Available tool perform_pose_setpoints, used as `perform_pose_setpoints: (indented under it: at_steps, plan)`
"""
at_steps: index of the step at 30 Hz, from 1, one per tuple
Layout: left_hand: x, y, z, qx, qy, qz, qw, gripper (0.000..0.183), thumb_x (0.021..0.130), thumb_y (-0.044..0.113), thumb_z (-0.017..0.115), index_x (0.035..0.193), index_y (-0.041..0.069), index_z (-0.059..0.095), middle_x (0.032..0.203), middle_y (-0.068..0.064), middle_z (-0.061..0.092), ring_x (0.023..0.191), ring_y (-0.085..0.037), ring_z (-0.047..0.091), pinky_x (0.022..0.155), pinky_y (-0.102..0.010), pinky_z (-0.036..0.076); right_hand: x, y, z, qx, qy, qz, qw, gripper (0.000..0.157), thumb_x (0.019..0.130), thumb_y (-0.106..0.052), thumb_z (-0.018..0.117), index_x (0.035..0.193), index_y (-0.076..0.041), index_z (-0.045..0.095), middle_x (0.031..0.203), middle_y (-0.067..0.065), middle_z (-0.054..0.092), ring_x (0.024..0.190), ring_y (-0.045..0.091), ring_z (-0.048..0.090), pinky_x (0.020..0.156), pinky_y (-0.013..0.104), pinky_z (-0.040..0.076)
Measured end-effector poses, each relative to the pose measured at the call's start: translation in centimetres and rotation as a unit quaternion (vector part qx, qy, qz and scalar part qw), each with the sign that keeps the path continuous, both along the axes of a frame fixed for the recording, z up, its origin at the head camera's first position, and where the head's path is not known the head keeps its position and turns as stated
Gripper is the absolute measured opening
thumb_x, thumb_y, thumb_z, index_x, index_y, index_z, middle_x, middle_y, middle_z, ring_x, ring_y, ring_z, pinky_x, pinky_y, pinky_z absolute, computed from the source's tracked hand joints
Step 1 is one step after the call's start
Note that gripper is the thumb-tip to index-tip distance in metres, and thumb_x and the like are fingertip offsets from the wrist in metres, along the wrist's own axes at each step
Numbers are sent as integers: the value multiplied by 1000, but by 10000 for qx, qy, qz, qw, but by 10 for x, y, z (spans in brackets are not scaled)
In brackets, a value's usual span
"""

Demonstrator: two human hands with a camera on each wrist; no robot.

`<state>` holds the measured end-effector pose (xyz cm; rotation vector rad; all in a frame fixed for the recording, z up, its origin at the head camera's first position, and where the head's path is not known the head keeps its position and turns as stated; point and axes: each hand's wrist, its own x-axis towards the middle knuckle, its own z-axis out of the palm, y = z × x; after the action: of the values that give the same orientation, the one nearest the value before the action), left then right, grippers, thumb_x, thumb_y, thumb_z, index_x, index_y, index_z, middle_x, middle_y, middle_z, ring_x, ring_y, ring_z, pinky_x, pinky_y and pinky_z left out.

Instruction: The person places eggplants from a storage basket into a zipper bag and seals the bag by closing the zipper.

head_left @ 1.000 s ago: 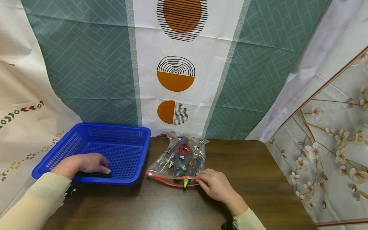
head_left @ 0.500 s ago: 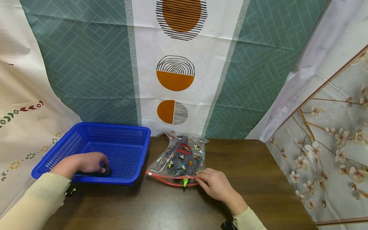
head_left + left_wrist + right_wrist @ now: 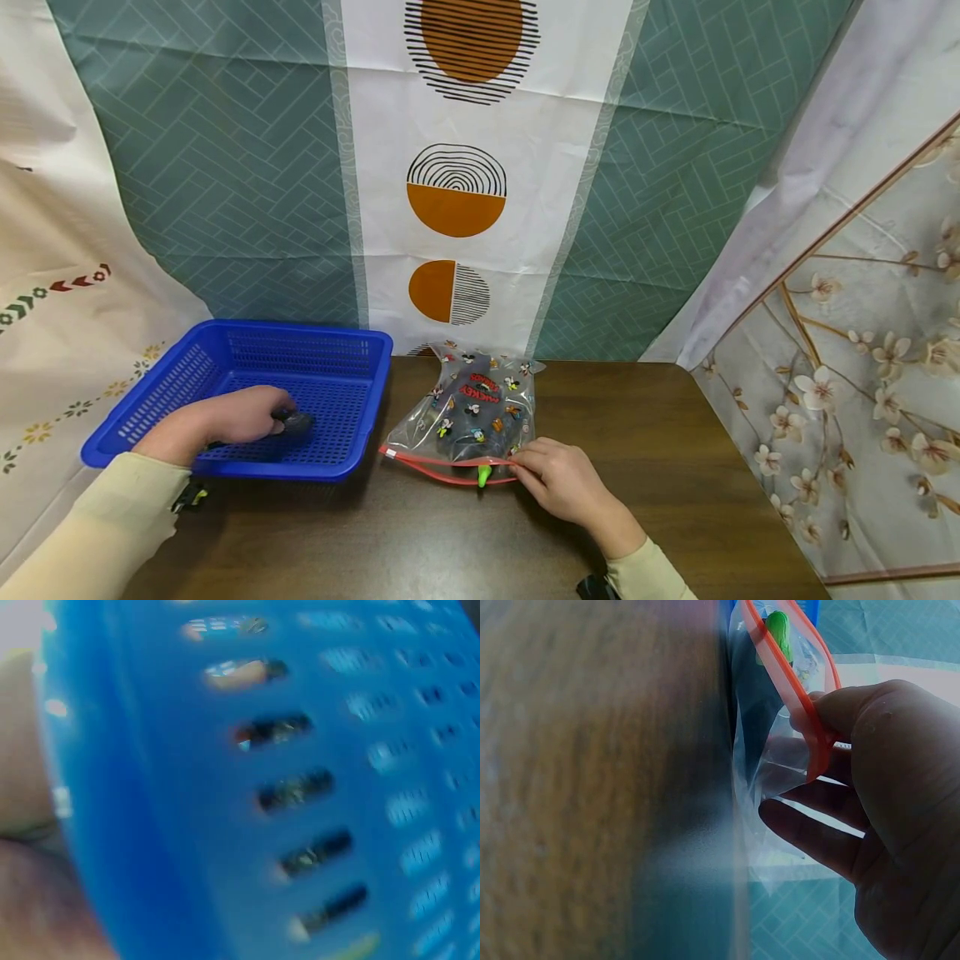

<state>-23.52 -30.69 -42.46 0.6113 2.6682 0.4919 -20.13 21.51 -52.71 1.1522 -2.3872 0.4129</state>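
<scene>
Inside the blue plastic basket [image 3: 381, 367], my left hand [image 3: 243, 413] grips a dark, blackish object [image 3: 297, 423]. Its kind is unclear, since the fingers cover much of it. In the left wrist view the basket's slotted wall [image 3: 172, 787] fills most of the picture, blurred, with bits of something dark behind the slots. My right hand [image 3: 562, 482] pinches the red-edged mouth of a clear zip bag [image 3: 491, 417] printed with cartoon figures. Something dark lies in the bag, and a bright green tip [image 3: 778, 634] shows at its parted mouth.
The brown wooden table [image 3: 405, 542] carries both basket and bag. A patterned curtain [image 3: 457, 250] hangs behind it, and a floral cloth [image 3: 847, 417] borders the right side. Pale embroidered fabric [image 3: 75, 333] drapes on the left, close to the basket.
My left hand has lifted slightly and shifted away from the basket's near wall, bringing the dark object with it, so more of it shows. My right hand and the bag stay put.
</scene>
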Motion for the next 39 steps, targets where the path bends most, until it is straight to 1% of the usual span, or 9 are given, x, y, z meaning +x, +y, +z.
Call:
perform_pose_setpoints:
  at_steps: [4, 8, 14, 20, 24, 28, 32, 36, 39]
  plan:
    - [-1, 7, 4, 112, 103, 157, 9998, 23, 106, -1, 64, 124, -14, 71, 114, -20, 74, 105, -38, 70, 89, -58, 58, 0, 0, 0, 3, 31, -19, 10000, 10, 94, -15, 88, 104, -17, 85, 101, -8, 80, 92, 11, 74, 77, 35, 63]
    - [-2, 12, 4, 193, 155, 287, 9993, 32, 110, 4, 63, 133, -18, 66, 127, -29, 72, 120, -50, 68, 98, -64, 57, 0, 1, 0, 36, 52, -34, 10000, 11, 94, -15, 88, 104, -17, 85, 101, -8, 80, 93, 11, 74, 77, 35, 64]
    - [-3, 18, 1, 538, 360, 497, 9967, 33, 111, 12, 66, 132, -14, 69, 121, -20, 75, 109, -35, 71, 93, -61, 57, -1, 0, -1, 56, 8, -54, 10000, 10, 95, -17, 88, 105, -18, 85, 102, -8, 80, 93, 11, 74, 77, 35, 63]
    - [-4, 26, 3, 856, 713, 673, 9915, 43, 113, 20, 65, 140, -14, 65, 130, -27, 72, 117, -42, 69, 96, -63, 56, 0, 0, -1, 42, -24, -46, 10000, 11, 95, -18, 88, 105, -18, 85, 102, -8, 80, 93, 11, 74, 77, 35, 64]
    - [-5, 32, 6, 1146, 879, 779, 9864, 44, 115, 23, 63, 143, -11, 64, 129, -23, 73, 112, -36, 70, 93, -59, 57, 0, 0, -1, 52, -12, -58, 10000, 10, 95, -18, 88, 106, -19, 85, 102, -8, 80, 94, 11, 74, 77, 35, 64]
    - [-5, 38, 9, 1344, 882, 859, 9832, 48, 117, 28, 61, 146, -9, 62, 131, -22, 72, 111, -32, 70, 91, -56, 58, 0, 0, -1, 56, 12, -45, 10000, 11, 95, -18, 88, 106, -19, 85, 102, -8, 80, 93, 11, 74, 77, 35, 64]
    - [-8, 48, 11, 1610, 823, 886, 9795, 50, 117, 30, 61, 148, -8, 61, 126, -17, 74, 104, -25, 71, 87, -48, 60, -1, 0, 0, 29, 18, -42, 10000, 11, 95, -17, 88, 105, -19, 85, 101, -8, 80, 92, 11, 74, 76, 35, 64]
    - [-10, 57, 12, 2009, 599, 889, 9737, 49, 117, 29, 60, 151, -7, 58, 112, -11, 75, 92, -20, 71, 78, -40, 60, 0, 0, 0, 26, -34, -53, 10000, 10, 96, -18, 88, 105, -19, 85, 101, -8, 80, 93, 11, 74, 77, 35, 64]
    - [-10, 64, 12, 2233, 440, 898, 9696, 51, 118, 29, 58, 153, -7, 54, 109, -12, 76, 90, -20, 73, 75, -39, 60, 0, 0, -1, 50, -67, -65, 9999, 9, 97, -19, 87, 106, -19, 85, 101, -8, 81, 94, 11, 74, 78, 35, 64]
